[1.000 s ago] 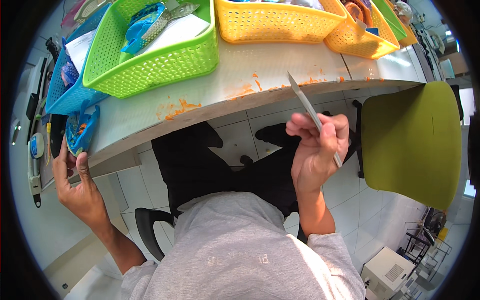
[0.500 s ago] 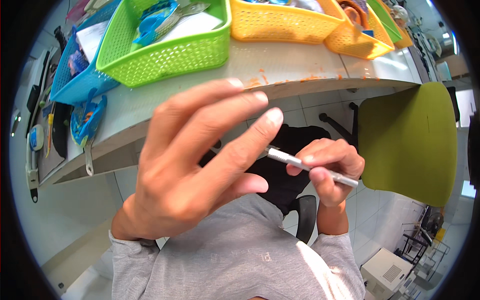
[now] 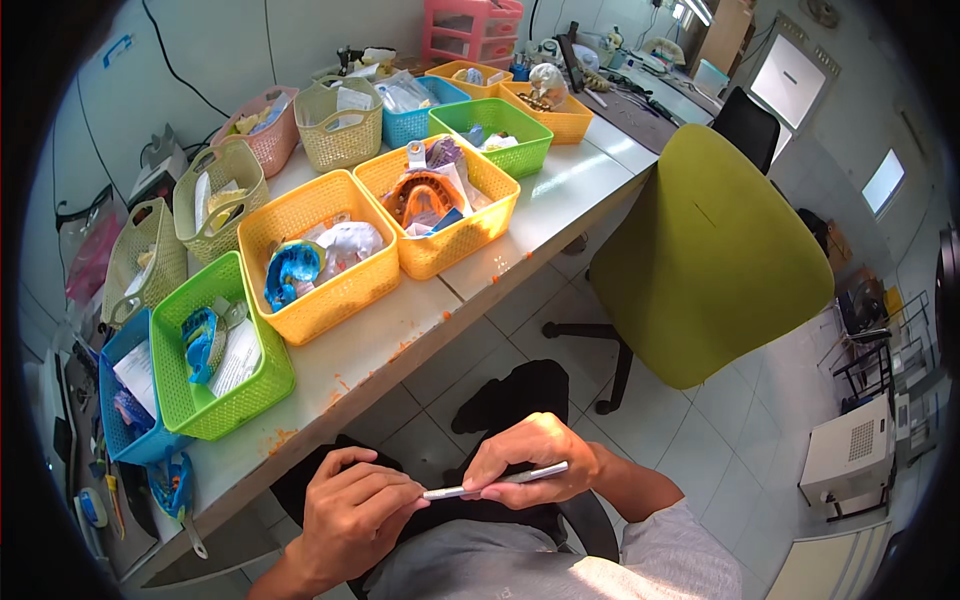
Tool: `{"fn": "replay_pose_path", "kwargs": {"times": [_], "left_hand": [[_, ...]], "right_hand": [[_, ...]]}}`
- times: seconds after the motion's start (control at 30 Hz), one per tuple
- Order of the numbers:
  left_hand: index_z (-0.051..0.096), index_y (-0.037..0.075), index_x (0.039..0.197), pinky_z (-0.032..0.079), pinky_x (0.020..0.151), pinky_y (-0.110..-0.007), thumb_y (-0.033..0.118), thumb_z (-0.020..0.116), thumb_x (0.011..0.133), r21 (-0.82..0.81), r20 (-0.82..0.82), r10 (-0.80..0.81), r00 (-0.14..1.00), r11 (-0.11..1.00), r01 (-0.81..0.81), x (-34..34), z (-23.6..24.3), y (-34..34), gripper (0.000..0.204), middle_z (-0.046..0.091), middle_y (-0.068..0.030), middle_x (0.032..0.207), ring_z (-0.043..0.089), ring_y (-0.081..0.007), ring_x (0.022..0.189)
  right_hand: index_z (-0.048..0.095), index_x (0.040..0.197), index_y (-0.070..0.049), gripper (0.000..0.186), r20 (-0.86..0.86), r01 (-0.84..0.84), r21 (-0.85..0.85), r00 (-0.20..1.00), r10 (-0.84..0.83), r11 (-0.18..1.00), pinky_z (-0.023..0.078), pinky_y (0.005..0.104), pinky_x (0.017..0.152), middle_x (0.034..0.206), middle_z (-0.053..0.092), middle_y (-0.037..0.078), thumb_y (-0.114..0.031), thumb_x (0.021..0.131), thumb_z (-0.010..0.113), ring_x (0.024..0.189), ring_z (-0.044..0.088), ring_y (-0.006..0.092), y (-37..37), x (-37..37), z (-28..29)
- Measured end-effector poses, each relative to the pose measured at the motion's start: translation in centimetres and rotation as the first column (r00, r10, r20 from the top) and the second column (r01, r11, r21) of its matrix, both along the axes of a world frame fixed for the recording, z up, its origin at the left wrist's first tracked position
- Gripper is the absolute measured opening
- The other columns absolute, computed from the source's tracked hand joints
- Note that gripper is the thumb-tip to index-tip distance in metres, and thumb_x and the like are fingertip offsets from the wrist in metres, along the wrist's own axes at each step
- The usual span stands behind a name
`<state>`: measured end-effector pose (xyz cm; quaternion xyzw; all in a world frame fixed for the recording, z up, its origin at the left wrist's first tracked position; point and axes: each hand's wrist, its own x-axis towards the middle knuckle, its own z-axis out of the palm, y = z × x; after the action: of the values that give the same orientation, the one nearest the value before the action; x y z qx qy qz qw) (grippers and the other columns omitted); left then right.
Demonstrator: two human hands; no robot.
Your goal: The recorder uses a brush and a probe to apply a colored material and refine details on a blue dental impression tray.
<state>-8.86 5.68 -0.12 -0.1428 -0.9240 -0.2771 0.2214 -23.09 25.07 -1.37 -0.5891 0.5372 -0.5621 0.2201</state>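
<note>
A slim, pen-shaped silver metal tool (image 3: 545,470) lies almost level between my hands, low in front of my body and off the table. My right hand (image 3: 535,458) is closed round its middle, and its right end sticks out past the fingers. At the other end, my left hand (image 3: 355,508) pinches the tool's tip with bent fingers. Those fingers hide the tip, so its shape cannot be made out. On the table's near left corner rests a dental impression tray (image 3: 172,488) with blue material and a metal handle.
Along the white table (image 3: 345,370) stand several plastic baskets, among them a green one (image 3: 225,415) and a yellow one (image 3: 335,305), holding dental impressions and papers. Orange crumbs dot the table's edge. A green swivel chair (image 3: 735,260) stands to the right.
My left hand, spread out before, has lowered and closed on the tool's left end. The right hand still holds the tool. The view has lifted and turned right, bringing more baskets into sight.
</note>
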Motion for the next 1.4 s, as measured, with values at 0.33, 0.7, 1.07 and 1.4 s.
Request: {"fn": "replay_pose_path", "kwargs": {"times": [0.33, 0.7, 1.07, 1.4], "left_hand": [[0.067, 0.007, 0.074, 0.049, 0.074, -0.032, 0.008, 0.072, 0.070, 0.302, 0.214, 0.145, 0.966, 0.931, -0.207, 0.4, -3.7, 0.8, 0.007, 0.068, -0.0024, 0.075, 0.065, -0.0163, 0.067], [0.048, -0.003, 0.117, 0.037, 0.096, -0.035, 0.038, 0.048, 0.089, 0.868, 0.458, -0.314, 0.831, -0.045, -0.495, -7.9, -18.3, 0.5, 0.050, 0.052, -0.0213, 0.115, 0.053, -0.0239, 0.107], [0.013, 0.009, 0.142, 0.006, 0.106, -0.062, 0.052, 0.033, 0.089, 0.365, -0.394, -0.218, 0.893, -0.929, -0.065, -13.9, -9.6, -0.8, 0.070, 0.015, -0.0160, 0.146, 0.009, -0.0372, 0.136], [0.006, 0.018, 0.144, -0.009, 0.094, -0.073, 0.051, 0.031, 0.091, 0.608, -0.493, -0.377, 0.784, -0.794, 0.000, -9.0, -10.8, 0.7, 0.068, -0.001, -0.0074, 0.150, -0.017, -0.0374, 0.134]], "right_hand": [[0.057, 0.087, 0.003, 0.012, 0.552, 0.602, -0.210, 0.723, -0.415, 0.770, 0.053, 0.0269, 0.055, 0.073, 0.063, 0.014, -0.008, 0.084, 0.053, 0.063, 0.062, 0.0172, 7.1, -4.6, -0.6], [0.057, 0.095, 0.002, 0.020, 0.712, 0.688, -0.256, 0.610, -0.349, 0.679, 0.052, 0.0265, 0.056, 0.077, 0.064, 0.014, -0.015, 0.089, 0.049, 0.065, 0.062, 0.0174, 6.9, -7.6, -1.7], [0.056, 0.096, 0.005, 0.021, 0.397, 0.783, -0.184, 0.613, -0.684, 0.594, 0.053, 0.0288, 0.060, 0.080, 0.063, 0.015, -0.010, 0.085, 0.049, 0.068, 0.062, 0.0189, 2.8, -5.5, -2.3], [0.050, 0.091, 0.001, 0.013, 0.316, 0.821, -0.302, 0.566, -0.761, 0.485, 0.052, 0.0246, 0.049, 0.073, 0.058, 0.013, -0.004, 0.080, 0.054, 0.059, 0.060, 0.0152, 1.8, -7.5, -2.9]]}}
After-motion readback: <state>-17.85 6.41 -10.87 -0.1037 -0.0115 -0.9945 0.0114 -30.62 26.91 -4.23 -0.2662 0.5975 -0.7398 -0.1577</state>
